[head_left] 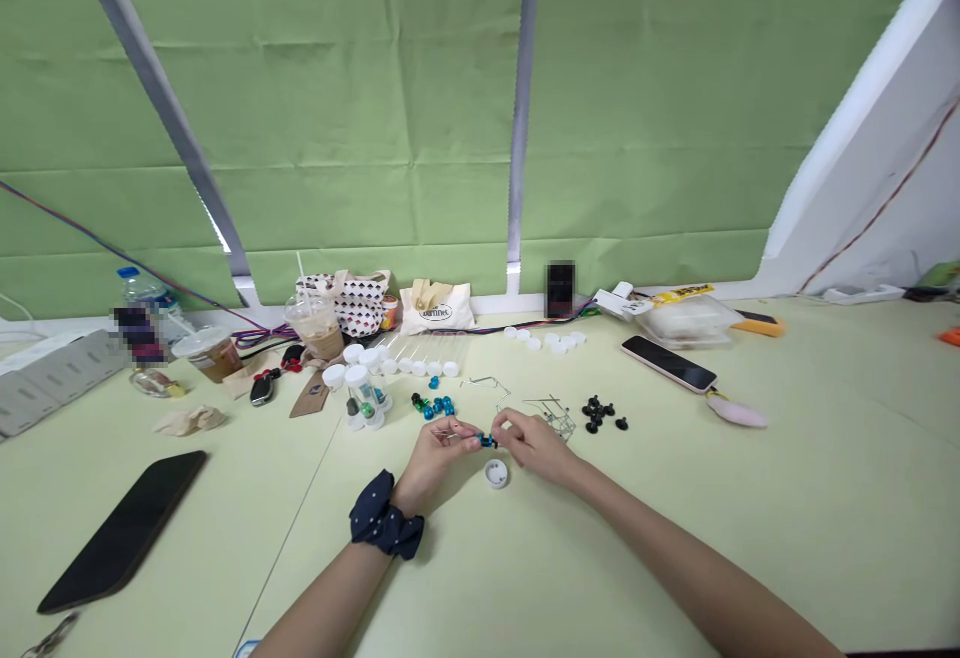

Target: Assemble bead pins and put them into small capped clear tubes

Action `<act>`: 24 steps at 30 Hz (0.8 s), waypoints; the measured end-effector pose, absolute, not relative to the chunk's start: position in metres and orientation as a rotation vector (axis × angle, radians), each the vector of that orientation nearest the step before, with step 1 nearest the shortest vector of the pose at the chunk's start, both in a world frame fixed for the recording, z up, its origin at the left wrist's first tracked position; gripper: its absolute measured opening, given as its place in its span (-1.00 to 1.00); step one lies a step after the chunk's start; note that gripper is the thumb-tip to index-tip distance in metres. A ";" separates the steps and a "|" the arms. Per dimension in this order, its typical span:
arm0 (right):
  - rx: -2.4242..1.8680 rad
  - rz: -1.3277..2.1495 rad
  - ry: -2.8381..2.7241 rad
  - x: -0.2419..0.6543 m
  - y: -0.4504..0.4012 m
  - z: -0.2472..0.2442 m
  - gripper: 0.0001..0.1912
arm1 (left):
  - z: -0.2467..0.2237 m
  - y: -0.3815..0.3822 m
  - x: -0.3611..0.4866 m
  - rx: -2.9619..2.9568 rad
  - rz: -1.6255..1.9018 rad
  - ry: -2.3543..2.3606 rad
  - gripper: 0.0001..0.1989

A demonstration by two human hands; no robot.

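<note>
My left hand (431, 460), with a dark dotted scrunchie (382, 518) at its wrist, pinches a small blue-and-black part (487, 441) above the table. At the right end of that part, my right hand (534, 443) is closed in a pinch; what its fingertips hold is too small to make out. Just below both hands sits a white round cap (496, 474) with tiny bits inside. Shiny blue and green pieces (439, 406) lie beyond my left hand. Thin metal wire pieces (556, 416) and several black knob-like parts (596, 413) lie beyond and right of my right hand.
Clear tubes with white caps (364, 388) stand at the left, with more tubes (420, 353) lying behind. White caps (555, 340) are scattered at the back. Drink cups (319, 328), a large black phone (127, 528), a smaller phone (667, 363) and a plastic box (690, 318) surround the work area.
</note>
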State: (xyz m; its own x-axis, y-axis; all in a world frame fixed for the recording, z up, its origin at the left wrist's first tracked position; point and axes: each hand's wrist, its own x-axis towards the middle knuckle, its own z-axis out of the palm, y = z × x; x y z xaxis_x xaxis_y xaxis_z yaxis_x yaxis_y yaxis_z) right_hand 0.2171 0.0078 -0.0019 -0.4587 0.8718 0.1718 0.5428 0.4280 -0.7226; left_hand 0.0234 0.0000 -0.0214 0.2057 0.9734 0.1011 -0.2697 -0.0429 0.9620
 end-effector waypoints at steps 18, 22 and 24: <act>-1.206 0.747 -2.176 0.216 0.006 -0.001 -0.58 | -0.019 -0.001 0.023 1.158 1.212 0.824 -0.82; -1.183 0.769 -2.217 0.216 0.006 0.001 -0.52 | -0.020 -0.001 0.023 1.174 1.191 0.807 -0.82; -1.197 0.787 -2.206 0.216 0.006 0.001 -0.54 | -0.019 -0.002 0.023 1.176 1.194 0.815 -0.81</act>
